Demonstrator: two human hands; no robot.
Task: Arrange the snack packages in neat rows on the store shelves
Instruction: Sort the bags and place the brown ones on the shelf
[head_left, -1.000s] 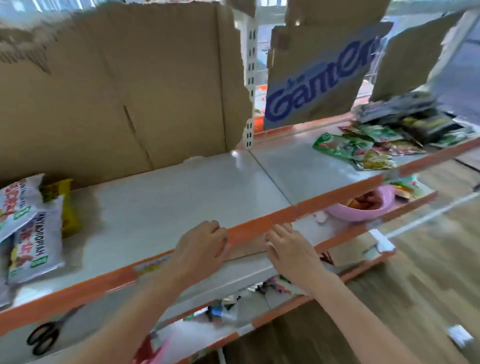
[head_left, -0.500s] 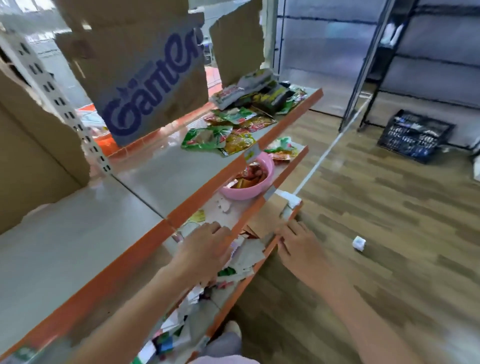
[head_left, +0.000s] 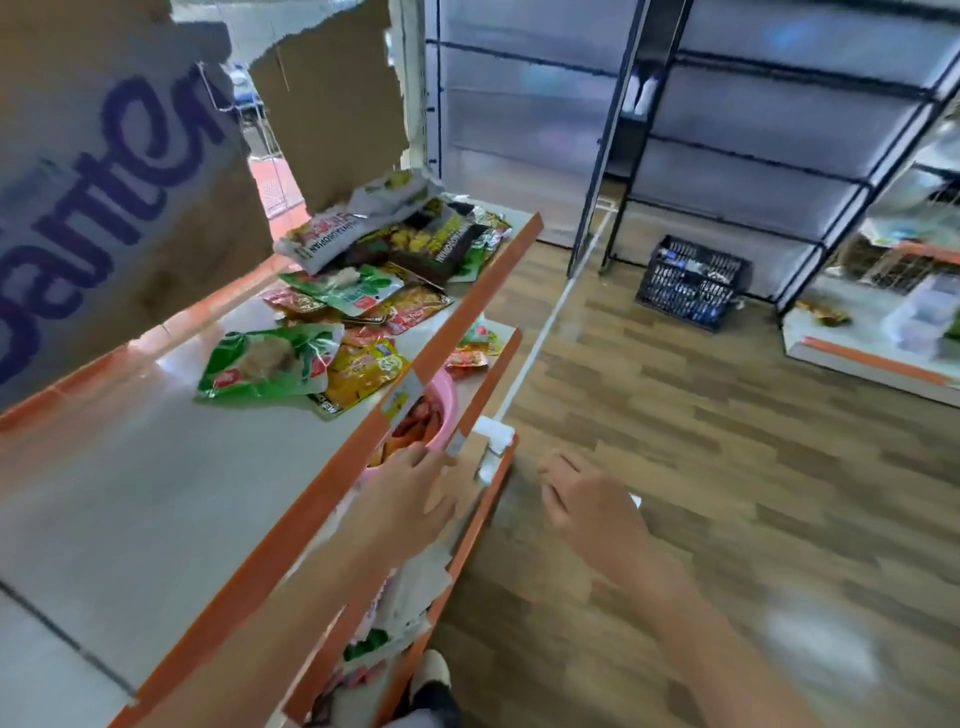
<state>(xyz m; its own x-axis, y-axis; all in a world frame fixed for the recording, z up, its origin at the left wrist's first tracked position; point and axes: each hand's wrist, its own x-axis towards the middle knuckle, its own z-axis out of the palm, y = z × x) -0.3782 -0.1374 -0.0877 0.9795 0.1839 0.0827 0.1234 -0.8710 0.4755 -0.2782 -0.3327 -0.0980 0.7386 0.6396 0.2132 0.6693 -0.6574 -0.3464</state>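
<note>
- Head view: cardboard backing (head_left: 104, 208) reads "anten" in blue.
- Snack packages (head_left: 363, 291) heaped at far end of top shelf (head_left: 156, 519); near stretch bare.
- Left hand (head_left: 410, 499) loosely curled at lower shelf edge, right hand (head_left: 587, 499) relaxed over wood floor (head_left: 727, 467); both hold nothing.

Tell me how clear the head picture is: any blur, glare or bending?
Head view: floor and right hand smeared by motion; snack packages readable; soft glare on the upper shelf; wide-angle lens bends the black racks.
</note>
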